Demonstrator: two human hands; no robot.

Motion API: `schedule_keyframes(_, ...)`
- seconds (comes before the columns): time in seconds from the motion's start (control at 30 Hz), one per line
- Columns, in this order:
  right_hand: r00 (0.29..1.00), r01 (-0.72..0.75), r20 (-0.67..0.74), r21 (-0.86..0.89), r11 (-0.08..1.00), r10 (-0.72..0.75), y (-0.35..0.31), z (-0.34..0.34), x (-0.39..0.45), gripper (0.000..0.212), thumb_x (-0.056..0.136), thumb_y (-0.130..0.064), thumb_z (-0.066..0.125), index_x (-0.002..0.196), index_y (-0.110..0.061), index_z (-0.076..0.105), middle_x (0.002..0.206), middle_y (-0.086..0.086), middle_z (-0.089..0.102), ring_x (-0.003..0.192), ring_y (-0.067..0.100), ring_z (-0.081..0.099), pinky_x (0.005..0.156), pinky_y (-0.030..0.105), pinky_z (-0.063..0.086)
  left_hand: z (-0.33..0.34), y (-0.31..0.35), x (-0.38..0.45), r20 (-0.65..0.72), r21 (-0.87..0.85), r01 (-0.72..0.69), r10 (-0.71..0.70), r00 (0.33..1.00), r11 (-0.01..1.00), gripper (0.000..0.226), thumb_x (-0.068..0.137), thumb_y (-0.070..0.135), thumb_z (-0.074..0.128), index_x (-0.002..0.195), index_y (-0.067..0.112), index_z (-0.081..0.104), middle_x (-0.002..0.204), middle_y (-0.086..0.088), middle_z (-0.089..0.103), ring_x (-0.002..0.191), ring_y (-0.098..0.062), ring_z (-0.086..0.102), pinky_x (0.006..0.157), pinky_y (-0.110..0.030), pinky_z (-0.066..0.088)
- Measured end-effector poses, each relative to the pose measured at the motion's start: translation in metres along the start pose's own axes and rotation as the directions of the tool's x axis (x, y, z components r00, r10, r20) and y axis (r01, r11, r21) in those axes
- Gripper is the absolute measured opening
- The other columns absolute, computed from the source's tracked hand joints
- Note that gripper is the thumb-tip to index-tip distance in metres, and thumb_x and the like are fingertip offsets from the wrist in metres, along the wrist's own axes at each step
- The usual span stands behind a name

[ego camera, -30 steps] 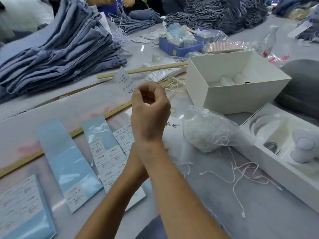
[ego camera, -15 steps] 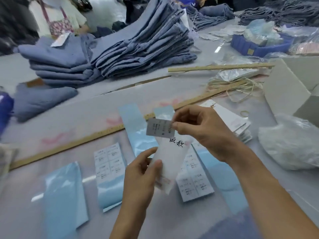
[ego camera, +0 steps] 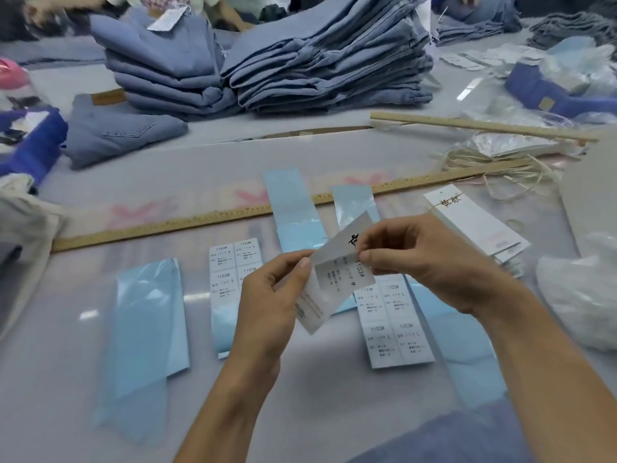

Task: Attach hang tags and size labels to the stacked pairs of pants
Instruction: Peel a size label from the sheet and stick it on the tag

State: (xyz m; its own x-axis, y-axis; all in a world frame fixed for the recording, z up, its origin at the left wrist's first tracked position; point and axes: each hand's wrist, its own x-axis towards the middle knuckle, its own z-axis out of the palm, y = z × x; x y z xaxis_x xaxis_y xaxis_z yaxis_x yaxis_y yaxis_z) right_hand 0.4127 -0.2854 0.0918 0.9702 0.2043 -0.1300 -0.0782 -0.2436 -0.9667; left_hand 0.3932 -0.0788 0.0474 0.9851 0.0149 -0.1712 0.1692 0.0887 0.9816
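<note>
Above table (ego camera: 100, 379), 2 hands: left grip (ego camera: 267, 295) pinches 1 hang tag (ego camera: 320, 305), right grip (ego camera: 424, 259) pinches 1 size label (ego camera: 347, 277).

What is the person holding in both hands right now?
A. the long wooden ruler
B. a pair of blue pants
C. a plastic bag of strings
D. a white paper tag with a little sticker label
D: the left hand and right hand both pinch the white hang tag, with the size label lying on it.
</note>
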Motion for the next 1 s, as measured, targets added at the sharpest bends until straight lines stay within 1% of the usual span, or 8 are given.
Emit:
schedule_keyframes(0.23,0.999,-0.037,0.017,-0.065,0.997,0.038,-0.001,0.004,0.001,0.006,0.088,-0.002,0.073,0.087,-0.006,0.076,0.086,0.013,0.074,0.081,0.019,0.068,0.077,0.031,0.053,0.002,-0.002,-0.002,0.054,0.021,0.007,-0.008,0.999,1.000,0.022,0.100,0.022,0.061,0.095,0.031,0.080,0.092,0.008,0.078,0.079,0.001,0.067,0.063,-0.014,0.050)
schedule_keyframes(0.33,0.998,-0.052,0.011,-0.106,0.993,0.054,-0.001,0.005,0.002,0.007,0.089,-0.002,0.072,0.087,-0.008,0.076,0.089,0.013,0.076,0.090,0.025,0.073,0.080,0.031,0.056,0.003,-0.002,-0.002,0.061,0.026,-0.005,0.003,0.998,1.000,0.023,0.101,0.022,0.061,0.094,0.032,0.080,0.090,0.007,0.078,0.077,0.001,0.067,0.062,-0.013,0.049)
schedule_keyframes(0.53,0.999,-0.044,0.002,-0.156,0.987,0.045,0.003,0.006,0.004,0.010,0.088,-0.003,0.073,0.085,-0.011,0.077,0.086,0.011,0.075,0.079,0.013,0.068,0.075,0.031,0.053,0.003,-0.002,-0.003,0.072,0.023,-0.013,0.012,0.997,1.000,0.020,0.100,0.021,0.062,0.094,0.027,0.080,0.088,0.005,0.078,0.073,0.001,0.068,0.060,-0.012,0.048)
schedule_keyframes(0.67,1.000,-0.017,0.006,-0.201,0.979,0.018,0.005,0.006,0.006,0.014,0.087,-0.005,0.074,0.080,-0.017,0.076,0.078,0.003,0.074,0.074,0.007,0.065,0.069,0.027,0.050,0.003,-0.003,-0.005,0.103,0.076,-0.047,0.039,0.994,0.996,0.010,0.091,0.022,0.074,0.096,0.029,0.079,0.089,0.008,0.077,0.077,0.000,0.068,0.063,-0.012,0.050)
schedule_keyframes(0.8,0.998,-0.003,-0.066,-0.290,0.957,-0.017,0.005,0.010,0.007,0.013,0.083,-0.015,0.081,0.086,-0.027,0.077,0.079,-0.004,0.075,0.075,0.008,0.068,0.066,0.023,0.054,0.003,-0.004,-0.005,0.049,0.112,-0.077,0.072,0.996,0.991,0.019,0.085,0.014,0.081,0.093,0.032,0.079,0.089,0.012,0.077,0.082,-0.002,0.070,0.065,-0.013,0.052)
schedule_keyframes(0.9,0.959,-0.060,-0.281,-0.327,0.943,-0.036,0.010,0.014,0.013,0.054,0.080,-0.032,0.085,0.126,-0.040,0.058,0.096,-0.009,0.068,0.081,0.004,0.067,0.062,0.019,0.052,0.002,-0.004,-0.004,-0.045,0.029,-0.083,0.084,0.995,0.996,0.021,0.085,0.011,0.080,0.093,0.029,0.078,0.089,0.009,0.078,0.083,-0.006,0.071,0.062,-0.013,0.052)
schedule_keyframes(0.97,0.915,-0.158,-0.397,-0.190,0.969,0.071,0.011,0.016,0.015,0.080,0.078,-0.054,0.080,0.143,-0.042,0.037,0.113,-0.010,0.060,0.097,0.008,0.064,0.077,0.031,0.058,-0.001,-0.003,-0.002,-0.109,-0.038,-0.073,0.068,0.992,0.997,0.017,0.086,0.016,0.079,0.097,0.028,0.075,0.091,0.006,0.079,0.086,-0.011,0.073,0.064,-0.019,0.053)
schedule_keyframes(1.0,0.911,-0.202,-0.377,-0.058,0.978,0.166,0.011,0.019,0.015,0.089,0.073,-0.063,0.078,0.146,-0.041,0.032,0.119,-0.007,0.059,0.104,0.013,0.064,0.085,0.038,0.059,-0.002,-0.003,-0.001,-0.127,-0.075,-0.061,0.051,0.991,0.995,0.016,0.087,0.018,0.078,0.099,0.028,0.073,0.092,0.004,0.079,0.088,-0.014,0.073,0.067,-0.024,0.054)
